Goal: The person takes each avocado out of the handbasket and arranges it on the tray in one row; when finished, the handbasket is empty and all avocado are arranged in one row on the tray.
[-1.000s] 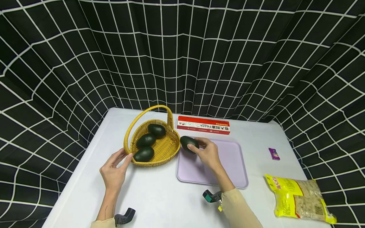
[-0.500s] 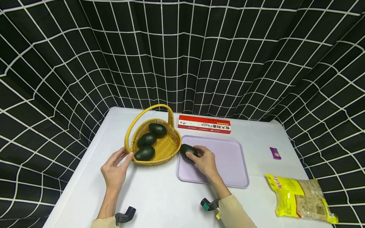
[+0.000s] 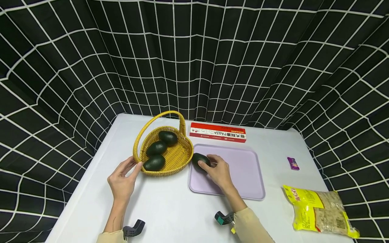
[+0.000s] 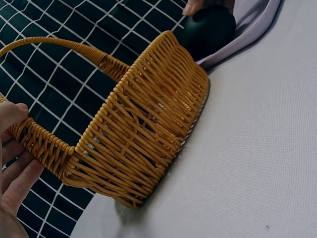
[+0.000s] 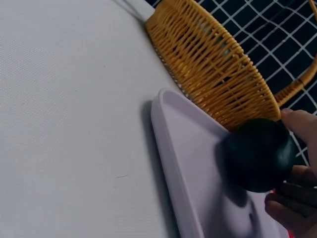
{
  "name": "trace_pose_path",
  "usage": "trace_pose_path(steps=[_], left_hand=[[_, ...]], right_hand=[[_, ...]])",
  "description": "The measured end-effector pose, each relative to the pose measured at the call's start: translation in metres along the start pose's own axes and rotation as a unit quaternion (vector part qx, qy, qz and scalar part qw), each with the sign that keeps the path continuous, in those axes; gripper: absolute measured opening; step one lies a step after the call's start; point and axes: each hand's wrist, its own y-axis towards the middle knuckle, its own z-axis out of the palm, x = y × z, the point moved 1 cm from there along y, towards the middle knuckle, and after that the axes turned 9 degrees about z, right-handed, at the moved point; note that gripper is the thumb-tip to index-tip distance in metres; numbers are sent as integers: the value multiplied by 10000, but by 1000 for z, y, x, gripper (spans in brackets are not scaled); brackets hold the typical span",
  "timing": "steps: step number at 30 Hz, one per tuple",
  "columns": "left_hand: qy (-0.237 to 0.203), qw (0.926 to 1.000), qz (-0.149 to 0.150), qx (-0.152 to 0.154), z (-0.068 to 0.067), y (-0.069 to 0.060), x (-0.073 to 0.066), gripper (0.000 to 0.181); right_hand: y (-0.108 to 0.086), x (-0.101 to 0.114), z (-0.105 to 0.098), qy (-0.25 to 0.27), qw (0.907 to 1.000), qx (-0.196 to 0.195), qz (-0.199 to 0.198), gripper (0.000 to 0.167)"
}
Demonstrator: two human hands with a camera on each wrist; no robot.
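Observation:
A yellow wicker basket [image 3: 179,158] with a tall arched handle stands on the left of the table. Three dark green avocados [image 3: 156,149] lie in it along the left side. My left hand [image 3: 123,180] pinches the basket where the handle meets the rim; the left wrist view shows the thumb and fingers [image 4: 22,181] there. Over the lilac tray [image 3: 237,172], my right hand [image 3: 219,172] grips another avocado [image 3: 199,161] between thumb and fingers. This avocado is at the tray's left end, close beside the basket. In the right wrist view the avocado [image 5: 260,154] casts a shadow on the tray.
A red and white pasta box [image 3: 217,132] lies behind the tray. Off to the right are a small purple packet [image 3: 293,163] and a yellow bag of grain-like food [image 3: 320,211]. A black curtain with a white grid [image 3: 194,67] surrounds the table.
My right hand has lowered the avocado slightly towards the tray in the first half second. Since then it has stayed almost still. The left hand and basket keep their place.

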Motion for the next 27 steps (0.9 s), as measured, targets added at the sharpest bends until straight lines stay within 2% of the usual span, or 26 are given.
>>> trace_pose_path(steps=[4, 9, 12, 15, 20, 23, 27], left_hand=[[34, 10000, -13, -5, 0, 0, -1, 39], [-21, 10000, -68, 27, -1, 1, -1, 38], [-5, 9999, -101, 58, -2, 1, 1, 38], [38, 9999, -99, 63, -2, 1, 2, 38], [43, 10000, -9, 22, -1, 0, 4, 38], [23, 10000, 4, 20, 0, 0, 4, 38], [44, 10000, -18, 21, 1, -1, 4, 37]], right_hand=[[4, 4, -3, 100, 9997, -210, -77, 55], [9, 20, -10, 249, 9977, -393, -498, 48], [11, 34, -11, 366, 9959, -327, -754, 45], [11, 49, -7, 393, 9936, -102, -1058, 45], [13, 73, 5, 279, 9853, 496, -1608, 52], [14, 85, 15, 266, 9790, 946, -1786, 55], [17, 95, 28, 255, 9725, 1422, -1826, 58]])
